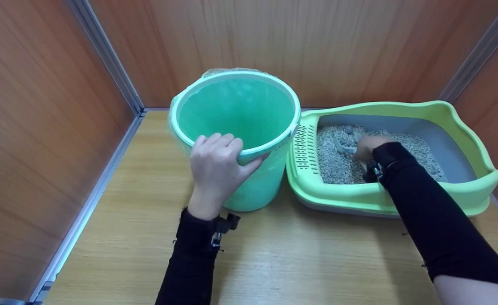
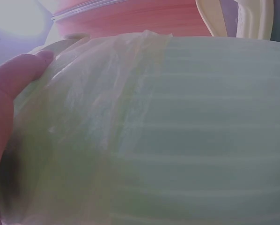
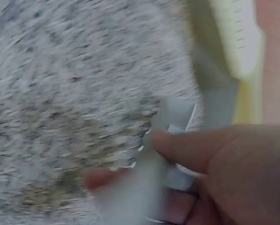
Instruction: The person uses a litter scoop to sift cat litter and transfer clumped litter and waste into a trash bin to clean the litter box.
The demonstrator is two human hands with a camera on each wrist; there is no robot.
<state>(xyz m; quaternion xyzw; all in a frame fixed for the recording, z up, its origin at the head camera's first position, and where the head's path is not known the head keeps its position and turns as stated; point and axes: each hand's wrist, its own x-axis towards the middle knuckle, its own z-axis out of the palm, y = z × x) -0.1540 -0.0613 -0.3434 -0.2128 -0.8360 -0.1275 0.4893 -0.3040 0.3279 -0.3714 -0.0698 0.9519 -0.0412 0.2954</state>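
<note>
My left hand [image 1: 217, 167] grips the near rim of a tall green trash bin [image 1: 255, 186], thumb spread along the outside. A clear plastic bag [image 2: 107, 93] lines the bin and folds over its rim. To the right, my right hand [image 1: 367, 148] is low inside a lime-green litter box [image 1: 342, 192], holding a pale grey litter scoop [image 1: 343, 147] by its handle. The scoop's head meets the grey cat litter [image 3: 74, 61]; the right wrist view is blurred. A rounded clump [image 1: 348, 129] lies on the litter near the far side, beyond the scoop.
The bin and litter box stand side by side on a wood-look floor [image 1: 121, 220]. Wood-grain panels [image 1: 308, 51] with grey metal edging rise behind and on both sides. The litter box has a perforated ledge [image 1: 306, 146] on its left, next to the bin.
</note>
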